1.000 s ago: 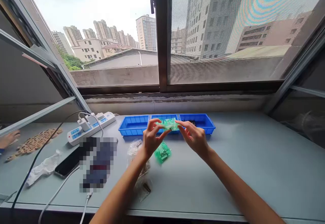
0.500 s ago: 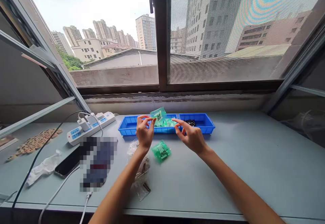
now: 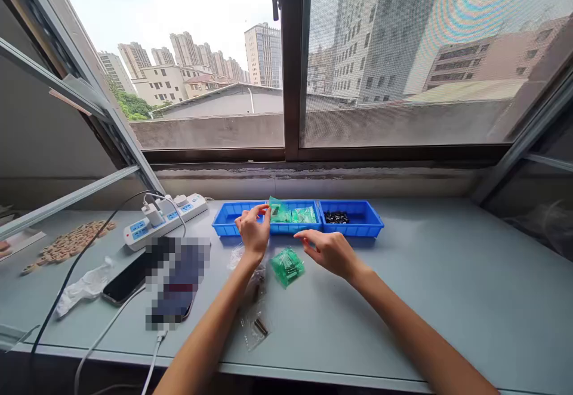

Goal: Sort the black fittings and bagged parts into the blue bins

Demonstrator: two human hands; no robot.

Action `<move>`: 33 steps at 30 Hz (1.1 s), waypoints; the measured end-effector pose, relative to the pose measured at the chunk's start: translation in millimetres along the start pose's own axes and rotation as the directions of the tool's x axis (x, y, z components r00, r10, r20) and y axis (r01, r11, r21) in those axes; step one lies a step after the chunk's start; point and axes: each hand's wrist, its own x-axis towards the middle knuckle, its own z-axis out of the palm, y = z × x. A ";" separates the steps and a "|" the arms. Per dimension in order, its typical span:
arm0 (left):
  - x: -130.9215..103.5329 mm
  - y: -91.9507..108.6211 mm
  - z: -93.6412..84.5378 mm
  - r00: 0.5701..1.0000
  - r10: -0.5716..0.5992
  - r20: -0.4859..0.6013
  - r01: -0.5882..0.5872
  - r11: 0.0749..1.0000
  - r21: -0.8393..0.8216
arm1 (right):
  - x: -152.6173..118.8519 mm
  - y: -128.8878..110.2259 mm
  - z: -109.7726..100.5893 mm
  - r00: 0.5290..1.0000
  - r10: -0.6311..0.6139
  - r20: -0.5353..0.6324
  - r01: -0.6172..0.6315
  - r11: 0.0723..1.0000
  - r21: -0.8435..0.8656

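Note:
My left hand pinches the corner of a green bag over the middle blue bin. Another green bag lies in that bin. Empty-fingered, my right hand hovers in front of the bins with its fingers apart. Just to its left, a green bag of small metal pieces rests on the table. Clear bags with dark pieces lie partly behind my left forearm. The right blue bin holds small black parts; the left blue bin is partly hidden by my left hand.
A white power strip with plugs and cables stands at the left back. Nearer are a black phone, a blurred-out phone, crumpled white tissue and small tan pieces. A window frame rises behind the table.
The green bag in my left hand has come down into the middle bin. My right hand has moved down and slightly left, away from the bins. The camera view has shifted slightly.

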 end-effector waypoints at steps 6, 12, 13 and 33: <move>0.3 -3.1 3.0 0.998 0.030 0.053 -0.031 0.999 0.027 | -1.2 1.8 1.5 0.998 0.003 0.056 -0.004 1.000 0.015; -1.0 -4.8 3.4 0.988 0.132 0.079 -0.138 0.988 0.070 | -1.8 -3.9 4.4 0.994 -0.009 0.111 0.005 0.999 0.035; -0.9 -4.5 2.7 0.984 0.160 0.077 -0.166 0.983 0.082 | -1.5 -5.8 4.5 0.992 -0.016 0.125 0.012 0.999 0.038; -2.3 0.2 -3.0 0.836 0.365 0.409 -0.430 0.899 0.077 | -2.0 -11.5 14.4 0.935 0.017 0.353 -0.112 0.962 0.248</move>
